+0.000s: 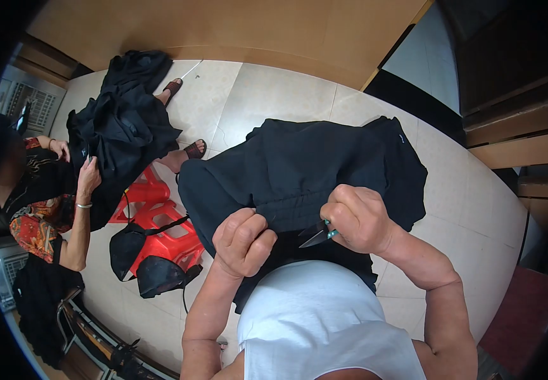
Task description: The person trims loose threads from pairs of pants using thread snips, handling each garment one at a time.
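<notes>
Black garment (pixel 324 152) spread over your lap, small snips (pixel 314 237) in your right hand (pixel 357 220)
Against your smooth white top (pixel 308 304), your left hand (pixel 244 242) is closed, seemingly pinching the garment's edge to steady it; your right hand grips the green-handled snips, their dark pointed blades angled towards the left, probably to keep them close to the ruched band; your lap carries the soft, matte cloth, sparing your hands its weight; beyond, a glossy, moulded red plastic stool (pixel 182 244) stands near a co-worker, whose hand (pixel 88 174) touches crumpled dark fabric (pixel 119 123).
</notes>
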The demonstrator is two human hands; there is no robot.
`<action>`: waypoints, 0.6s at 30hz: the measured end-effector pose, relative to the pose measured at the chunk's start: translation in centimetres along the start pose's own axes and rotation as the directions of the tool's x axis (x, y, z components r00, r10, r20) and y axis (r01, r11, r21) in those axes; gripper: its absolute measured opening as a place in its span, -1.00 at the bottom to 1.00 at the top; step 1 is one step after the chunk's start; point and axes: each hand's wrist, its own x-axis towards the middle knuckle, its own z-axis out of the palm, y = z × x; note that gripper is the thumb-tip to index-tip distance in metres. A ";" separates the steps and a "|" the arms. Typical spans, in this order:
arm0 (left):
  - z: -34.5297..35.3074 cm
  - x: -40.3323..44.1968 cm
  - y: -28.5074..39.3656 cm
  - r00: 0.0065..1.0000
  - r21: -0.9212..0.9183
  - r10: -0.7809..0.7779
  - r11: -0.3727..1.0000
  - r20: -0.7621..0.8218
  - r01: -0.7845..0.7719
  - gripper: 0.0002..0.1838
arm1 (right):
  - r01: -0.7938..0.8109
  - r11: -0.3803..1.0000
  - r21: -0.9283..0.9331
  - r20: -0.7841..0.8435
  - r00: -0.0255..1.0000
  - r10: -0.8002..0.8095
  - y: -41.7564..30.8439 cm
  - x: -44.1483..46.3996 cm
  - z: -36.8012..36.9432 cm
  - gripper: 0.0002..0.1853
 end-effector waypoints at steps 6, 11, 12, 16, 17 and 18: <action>0.2 0.3 0.1 0.996 0.048 -0.073 0.996 -0.045 0.075 -0.83 | 0.019 0.999 -0.033 -0.078 0.997 -0.022 0.5 0.1 -0.4 -0.79; 0.0 0.6 0.0 0.989 -0.034 -0.131 0.991 -0.075 0.128 -0.77 | 0.029 0.999 -0.045 -0.097 0.995 -0.033 0.5 0.2 -0.3 -0.79; 0.0 0.7 -0.1 0.989 -0.033 -0.130 0.991 -0.076 0.128 -0.77 | 0.030 0.999 -0.045 -0.098 0.995 -0.034 0.6 0.2 -0.3 -0.79; -0.2 0.8 -0.1 0.987 -0.078 -0.121 0.991 -0.107 0.113 -0.75 | 0.035 0.998 -0.043 -0.106 0.994 -0.039 0.5 0.3 -0.3 -0.79; -0.1 0.9 -0.1 0.987 -0.078 -0.119 0.991 -0.109 0.111 -0.75 | 0.036 0.998 -0.045 -0.108 0.993 -0.041 0.5 0.2 -0.4 -0.79; -0.1 0.9 0.0 0.987 -0.080 -0.120 0.991 -0.110 0.112 -0.75 | 0.033 0.999 -0.032 -0.097 0.995 -0.036 0.5 0.2 -0.4 -0.80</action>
